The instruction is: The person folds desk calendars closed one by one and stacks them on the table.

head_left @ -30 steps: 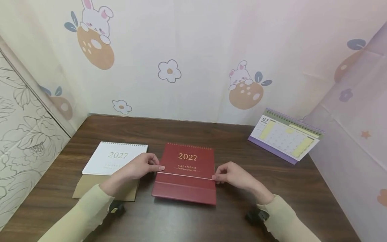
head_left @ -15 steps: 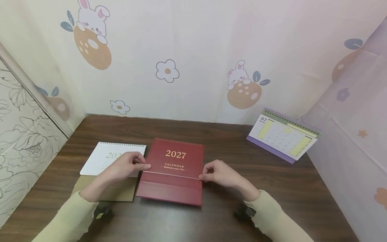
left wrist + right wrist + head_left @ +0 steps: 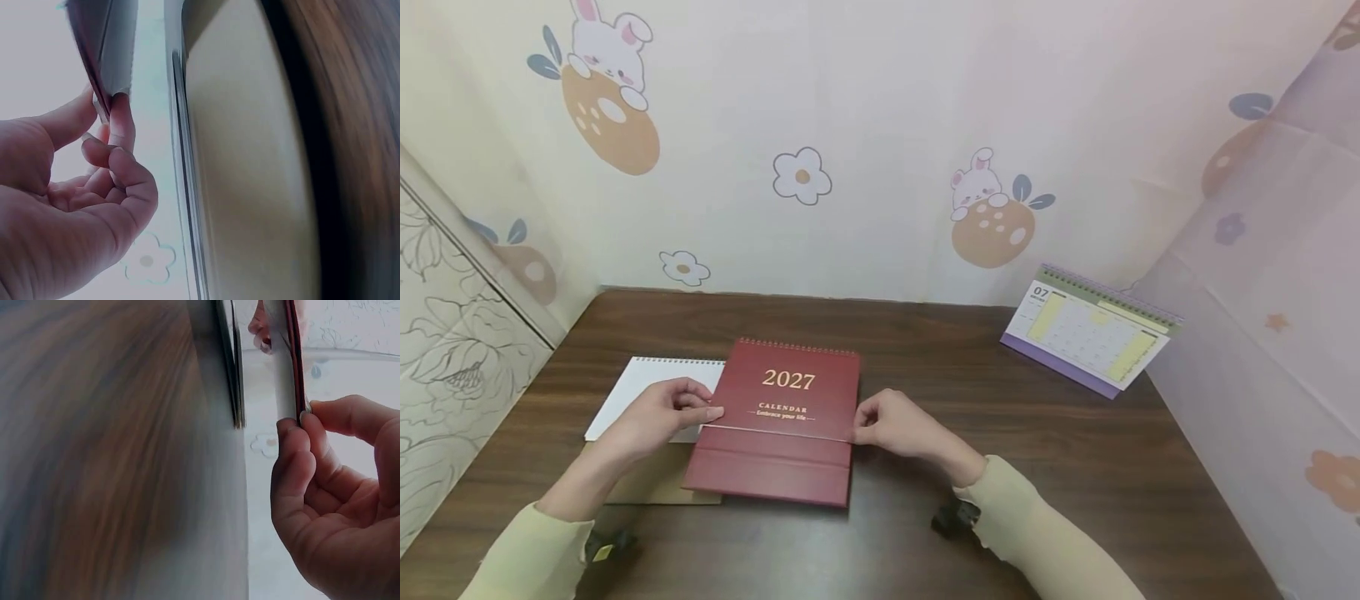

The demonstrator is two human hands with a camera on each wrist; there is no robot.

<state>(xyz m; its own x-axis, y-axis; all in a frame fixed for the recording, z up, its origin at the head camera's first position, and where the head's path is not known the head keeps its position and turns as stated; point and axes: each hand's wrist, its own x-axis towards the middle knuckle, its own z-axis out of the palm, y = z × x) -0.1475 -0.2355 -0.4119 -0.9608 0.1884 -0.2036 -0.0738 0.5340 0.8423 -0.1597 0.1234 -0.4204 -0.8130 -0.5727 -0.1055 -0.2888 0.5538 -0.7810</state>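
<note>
The left hand (image 3: 657,418) and right hand (image 3: 898,425) are pinching opposite side edges of the red calendar (image 3: 790,394), thumbs and fingers clamped on it, and are holding it above the tabletop (image 3: 932,354), overlapping the right part of the white calendar (image 3: 628,392) in the head view. The step in hand appears to be two-handed positioning; the next move is probably calling for even grip on both edges and clearance above the white calendar

The hands (image 3: 658,417) (image 3: 902,423) have carried the red calendar (image 3: 778,425) left, partly hiding the white calendar (image 3: 632,387).
</note>
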